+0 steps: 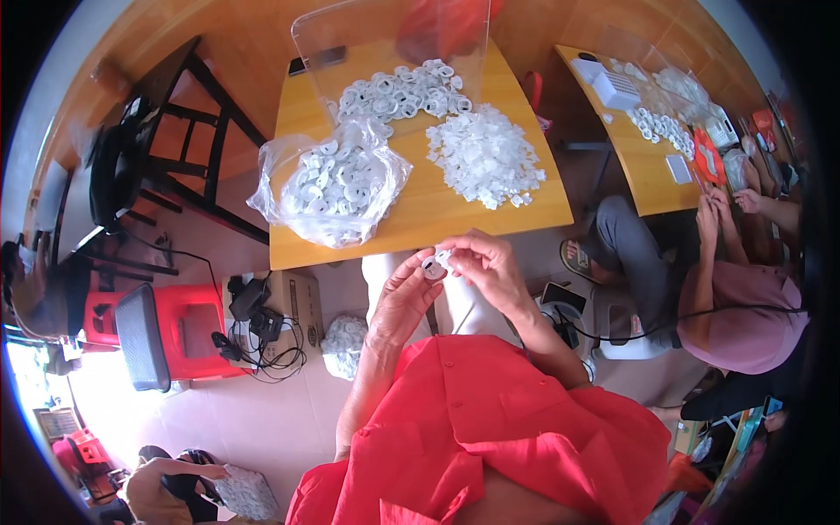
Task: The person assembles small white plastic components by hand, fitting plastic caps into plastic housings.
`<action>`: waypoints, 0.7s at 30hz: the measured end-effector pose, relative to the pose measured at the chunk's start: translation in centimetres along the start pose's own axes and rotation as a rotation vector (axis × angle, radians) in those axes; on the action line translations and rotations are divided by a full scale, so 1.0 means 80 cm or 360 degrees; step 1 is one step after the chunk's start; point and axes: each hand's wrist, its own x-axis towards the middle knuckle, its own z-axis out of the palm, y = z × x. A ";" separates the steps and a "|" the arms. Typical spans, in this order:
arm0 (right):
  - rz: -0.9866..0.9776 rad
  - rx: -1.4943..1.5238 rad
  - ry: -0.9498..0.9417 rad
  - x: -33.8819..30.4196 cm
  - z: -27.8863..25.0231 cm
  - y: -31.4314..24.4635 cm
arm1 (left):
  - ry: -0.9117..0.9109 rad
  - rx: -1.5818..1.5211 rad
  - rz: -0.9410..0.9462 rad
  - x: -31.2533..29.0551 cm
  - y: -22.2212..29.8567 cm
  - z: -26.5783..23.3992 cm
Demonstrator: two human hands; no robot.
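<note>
Just in front of the table's near edge, my left hand [404, 293] pinches a small white ring-shaped plastic part [431, 269]. My right hand [486, 265] meets it there, its fingertips closed on a small whitish piece [444, 259] at the ring's edge; whether that piece is joined to the ring I cannot tell. On the wooden table [394, 229] beyond lies an open clear plastic bag [398, 171] full of similar white parts. A pile of small translucent pieces [486, 157] is heaped at the right, and more white ring parts [402, 92] are spread farther back.
A clear plastic sheet [385, 39] stands at the table's back, near a dark phone [331, 57]. On the left are a red stool [197, 328] and a carton [302, 306] with black adapters and cables. To the right, people sit at a second table [647, 188] with similar parts.
</note>
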 end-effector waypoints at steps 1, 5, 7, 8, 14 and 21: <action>-0.0026 -0.0125 0.0002 -0.002 0.005 -0.003 | -0.0001 0.0022 0.0019 -0.001 0.000 -0.002; -0.0228 -0.0433 -0.0031 -0.005 0.017 -0.004 | 0.0022 0.0087 0.0104 -0.004 0.001 0.003; -0.0249 -0.0478 -0.0028 -0.004 0.020 -0.005 | -0.0019 0.0096 0.0127 -0.004 0.002 0.004; -0.0271 -0.0522 -0.0017 -0.004 0.021 -0.006 | -0.0018 0.0092 0.0132 -0.004 0.002 0.004; -0.0256 -0.0626 -0.0055 -0.004 0.020 -0.008 | -0.0009 0.0103 0.0165 -0.005 0.002 0.005; -0.0399 -0.0805 0.0002 -0.004 0.021 -0.005 | 0.0114 0.0117 0.0155 -0.006 0.001 0.009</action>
